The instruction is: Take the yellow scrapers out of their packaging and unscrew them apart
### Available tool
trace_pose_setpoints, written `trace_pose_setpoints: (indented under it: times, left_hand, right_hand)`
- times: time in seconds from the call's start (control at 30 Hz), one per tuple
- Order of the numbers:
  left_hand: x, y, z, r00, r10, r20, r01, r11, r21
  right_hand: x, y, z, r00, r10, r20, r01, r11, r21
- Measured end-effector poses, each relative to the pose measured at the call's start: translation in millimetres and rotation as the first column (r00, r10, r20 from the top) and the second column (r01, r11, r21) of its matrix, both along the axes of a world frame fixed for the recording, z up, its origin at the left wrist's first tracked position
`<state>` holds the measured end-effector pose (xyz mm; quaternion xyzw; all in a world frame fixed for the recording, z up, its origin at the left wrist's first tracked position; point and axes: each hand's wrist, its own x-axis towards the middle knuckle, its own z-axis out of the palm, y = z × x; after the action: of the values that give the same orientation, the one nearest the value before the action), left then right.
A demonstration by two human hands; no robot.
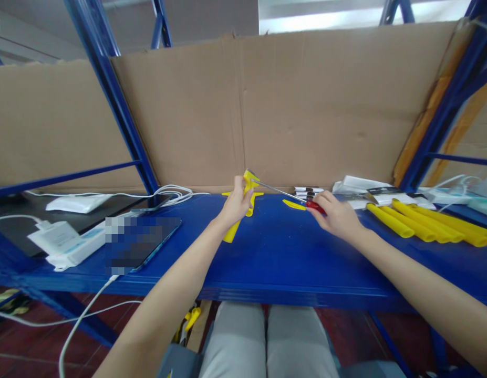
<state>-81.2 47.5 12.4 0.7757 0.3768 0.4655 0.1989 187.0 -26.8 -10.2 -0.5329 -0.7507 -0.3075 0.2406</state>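
My left hand (237, 203) is closed around a small yellow plastic piece (250, 180), raised a little over the blue shelf; it may be a scraper head, but its kind is not clear. My right hand (338, 216) grips a screwdriver (316, 208) by its red handle. Its long metal shaft slants up to the left, and the tip meets the yellow piece. Under my left hand lies a yellow T-shaped part (232, 232), partly hidden by the fingers. A flat yellow piece (293, 205) rests beside the screwdriver handle.
On the blue shelf (290, 262), several yellow tubes (424, 223) lie at right near white packages (355, 185). At left are a phone (148, 244), a white power strip (89, 244) and coiled white cables (174, 194). A cardboard wall (298, 105) stands behind, between blue posts.
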Motion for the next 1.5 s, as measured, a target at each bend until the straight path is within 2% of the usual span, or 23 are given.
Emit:
trace_pose_setpoints:
  times: [0.17,0.3,0.47,0.67,0.8,1.0,1.23,1.5]
  left_hand:
    - [-2,1,-0.6,0.987,0.102,-0.124,-0.093,0.993,0.074]
    - [-3,0,-2.4,0.944,0.203,-0.262,-0.178,0.977,0.115]
    - [-1,-2,-4.0,0.891,0.277,-0.361,-0.23,0.959,0.168]
    - [-1,-1,-4.3,0.88,0.278,-0.384,-0.225,0.958,0.178]
    - [-2,0,-4.4,0.906,0.265,-0.331,-0.215,0.96,0.18]
    - [-3,2,-4.1,0.933,0.235,-0.271,-0.194,0.966,0.169]
    - [-4,-1,-1.2,0.952,0.208,-0.225,-0.18,0.974,0.139]
    - [0,3,-4.4,0.965,0.154,-0.211,-0.159,0.987,-0.002]
  right_hand:
    - [-7,-1,0.8,0.993,-0.003,-0.117,-0.028,0.964,-0.264]
    - [-5,-1,-1.6,0.984,0.088,-0.157,-0.134,0.94,-0.314]
    - [4,6,-9.4,0.955,0.213,-0.208,-0.26,0.937,-0.235]
    - [7,10,-17.2,0.957,0.253,-0.144,-0.262,0.964,-0.048]
    - [4,7,-18.3,0.974,0.216,-0.062,-0.214,0.976,0.033]
    - [1,3,-16.3,0.994,0.09,0.055,-0.094,0.992,0.085]
    - [1,2,-14.2,0.99,0.042,0.136,-0.061,0.989,0.135]
    - [1,0,-2.5,0.974,-0.009,0.228,-0.023,0.99,0.14]
